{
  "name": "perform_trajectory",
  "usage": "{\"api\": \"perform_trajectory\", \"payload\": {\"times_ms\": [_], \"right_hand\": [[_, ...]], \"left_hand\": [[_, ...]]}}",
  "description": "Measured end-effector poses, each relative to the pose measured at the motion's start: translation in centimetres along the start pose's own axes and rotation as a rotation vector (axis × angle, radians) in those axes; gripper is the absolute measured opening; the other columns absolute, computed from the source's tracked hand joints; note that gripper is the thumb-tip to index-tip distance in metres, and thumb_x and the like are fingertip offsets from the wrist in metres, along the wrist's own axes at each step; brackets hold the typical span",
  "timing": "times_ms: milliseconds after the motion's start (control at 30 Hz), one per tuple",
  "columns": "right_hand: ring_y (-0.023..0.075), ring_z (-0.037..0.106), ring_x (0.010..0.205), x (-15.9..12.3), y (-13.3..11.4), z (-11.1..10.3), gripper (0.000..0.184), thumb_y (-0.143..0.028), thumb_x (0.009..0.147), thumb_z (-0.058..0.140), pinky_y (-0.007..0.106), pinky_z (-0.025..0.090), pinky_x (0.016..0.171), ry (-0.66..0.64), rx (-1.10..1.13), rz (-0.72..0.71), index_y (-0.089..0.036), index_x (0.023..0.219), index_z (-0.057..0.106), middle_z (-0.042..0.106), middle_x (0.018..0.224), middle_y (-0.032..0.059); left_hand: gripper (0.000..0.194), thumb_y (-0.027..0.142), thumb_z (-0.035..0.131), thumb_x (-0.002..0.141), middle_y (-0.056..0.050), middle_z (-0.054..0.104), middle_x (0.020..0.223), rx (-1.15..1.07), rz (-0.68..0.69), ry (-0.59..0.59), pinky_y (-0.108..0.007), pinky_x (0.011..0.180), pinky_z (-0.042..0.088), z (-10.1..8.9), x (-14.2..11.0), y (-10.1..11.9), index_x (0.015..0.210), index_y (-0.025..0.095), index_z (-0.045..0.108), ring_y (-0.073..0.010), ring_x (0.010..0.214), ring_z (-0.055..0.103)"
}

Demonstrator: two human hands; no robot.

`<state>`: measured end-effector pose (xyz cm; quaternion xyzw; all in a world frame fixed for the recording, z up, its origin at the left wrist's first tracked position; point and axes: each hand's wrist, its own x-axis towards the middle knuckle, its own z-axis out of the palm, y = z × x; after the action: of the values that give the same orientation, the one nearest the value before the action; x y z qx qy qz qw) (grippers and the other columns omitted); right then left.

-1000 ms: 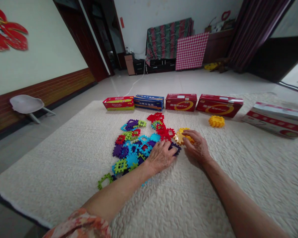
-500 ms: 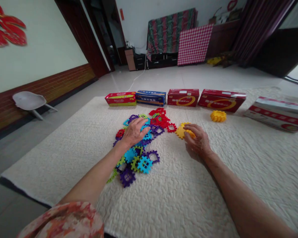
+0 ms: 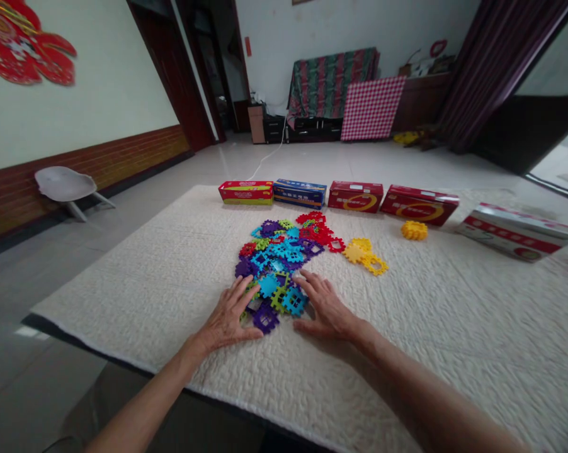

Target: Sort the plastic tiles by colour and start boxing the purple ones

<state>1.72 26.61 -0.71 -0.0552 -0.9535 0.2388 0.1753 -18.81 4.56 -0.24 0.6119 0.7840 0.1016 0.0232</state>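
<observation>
A loose heap of notched plastic building pieces lies on the quilted cover, with a light blue solid piece [image 3: 267,285], a light blue windowed piece [image 3: 294,301] and a purple piece [image 3: 266,318] at its near end. My left hand [image 3: 230,318] is spread along the heap's left side, fingertips at the pieces. Opposite it, my right hand [image 3: 324,307] rests open, its fingers at the right edge of the heap. Red pieces [image 3: 319,233] gather at the far end. Apart to the right lie several yellow pieces [image 3: 354,253], and beyond them a yellow stack [image 3: 414,230].
Along the far side of the quilted cover [image 3: 137,270] stand a red-and-yellow box [image 3: 245,193], a blue box [image 3: 300,194], two dark red boxes [image 3: 355,197] [image 3: 420,204] and a white-and-red box [image 3: 517,231]. A pale chair [image 3: 67,184] is on the floor at left.
My left hand has gone over the heap and come down at its near left side. My right hand has left the yellow pieces and moved left to the heap.
</observation>
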Motion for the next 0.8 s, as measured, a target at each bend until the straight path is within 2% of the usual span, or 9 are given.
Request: {"api": "perform_trajectory", "payload": {"times_ms": [133, 300, 400, 467, 533, 633, 700, 800], "right_hand": [[0.0355, 0.033, 0.137, 2.0, -0.7, 1.7, 0.081, -0.034, 0.073, 0.069, 0.06, 0.03, 0.108, 0.066, 0.045, -0.015, -0.02, 0.144, 0.035, 0.035, 0.15, 0.0189], [0.0323, 0.039, 0.133, 5.6, 0.7, 3.7, 0.078, -0.029, 0.071, 0.069, 0.051, 0.036, 0.107, 0.184, 0.1, -0.056, -0.017, 0.141, 0.037, 0.04, 0.145, 0.0197], [0.0321, 0.041, 0.131, 7.6, 1.1, 4.0, 0.077, -0.034, 0.072, 0.07, 0.049, 0.036, 0.107, 0.185, 0.079, -0.03, -0.016, 0.14, 0.04, 0.043, 0.142, 0.0198], [0.0338, 0.04, 0.131, 8.1, 0.9, 3.4, 0.081, -0.037, 0.07, 0.072, 0.051, 0.035, 0.106, 0.16, 0.045, -0.02, -0.015, 0.14, 0.039, 0.041, 0.144, 0.0206], [0.0341, 0.038, 0.131, 7.6, 1.0, 1.9, 0.081, -0.034, 0.069, 0.072, 0.052, 0.035, 0.105, 0.122, 0.003, -0.052, -0.017, 0.141, 0.038, 0.038, 0.147, 0.0192], [0.029, 0.039, 0.131, 5.6, 2.7, -1.2, 0.068, -0.021, 0.073, 0.061, 0.048, 0.035, 0.105, 0.129, -0.068, -0.088, -0.022, 0.138, 0.041, 0.039, 0.147, 0.0136], [0.0268, 0.041, 0.129, 3.9, 5.1, -3.4, 0.059, -0.016, 0.075, 0.056, 0.046, 0.034, 0.105, 0.205, -0.15, 0.015, -0.021, 0.133, 0.046, 0.044, 0.144, 0.0124], [0.0305, 0.039, 0.128, 1.9, 9.6, -6.2, 0.054, -0.02, 0.077, 0.056, 0.05, 0.033, 0.103, 0.266, -0.296, 0.293, -0.017, 0.13, 0.05, 0.046, 0.141, 0.0156]], "left_hand": [[0.095, 0.071, 0.06, 0.074, -0.015, 0.022, 0.159, -0.018, 0.026, 0.108, -0.052, 0.116, 0.026, 1.3, 2.3, -0.7, 0.151, 0.023, 0.03, -0.0362, 0.146, 0.018], [0.087, 0.066, 0.061, 0.077, -0.017, 0.031, 0.154, -0.024, 0.064, 0.298, -0.053, 0.113, 0.032, 2.5, 5.4, -4.0, 0.146, 0.018, 0.037, -0.0365, 0.142, 0.03], [0.079, 0.059, 0.064, 0.078, -0.017, 0.039, 0.149, -0.01, 0.022, 0.397, -0.054, 0.109, 0.038, 2.3, 6.5, -5.2, 0.142, 0.019, 0.041, -0.0361, 0.136, 0.039], [0.069, 0.049, 0.065, 0.08, -0.016, 0.043, 0.145, 0.011, -0.042, 0.492, -0.054, 0.106, 0.041, 1.6, 7.0, -4.7, 0.139, 0.02, 0.044, -0.0356, 0.133, 0.043], [0.055, 0.037, 0.061, 0.084, -0.016, 0.047, 0.141, 0.019, -0.084, 0.595, -0.054, 0.106, 0.042, 0.6, 7.6, -2.9, 0.135, 0.019, 0.048, -0.0342, 0.131, 0.045], [0.044, 0.023, 0.055, 0.087, -0.014, 0.051, 0.137, -0.043, -0.007, 0.695, -0.05, 0.109, 0.041, -0.4, 9.1, 1.8, 0.131, 0.019, 0.053, -0.0305, 0.129, 0.048], [0.04, 0.016, 0.05, 0.089, -0.013, 0.053, 0.135, -0.13, 0.096, 0.692, -0.046, 0.11, 0.041, -0.3, 11.2, 5.6, 0.128, 0.019, 0.055, -0.0266, 0.129, 0.049], [0.042, 0.01, 0.042, 0.089, -0.012, 0.056, 0.133, -0.245, 0.225, 0.588, -0.041, 0.111, 0.042, 1.3, 16.2, 10.9, 0.128, 0.018, 0.055, -0.0226, 0.129, 0.049]]}}
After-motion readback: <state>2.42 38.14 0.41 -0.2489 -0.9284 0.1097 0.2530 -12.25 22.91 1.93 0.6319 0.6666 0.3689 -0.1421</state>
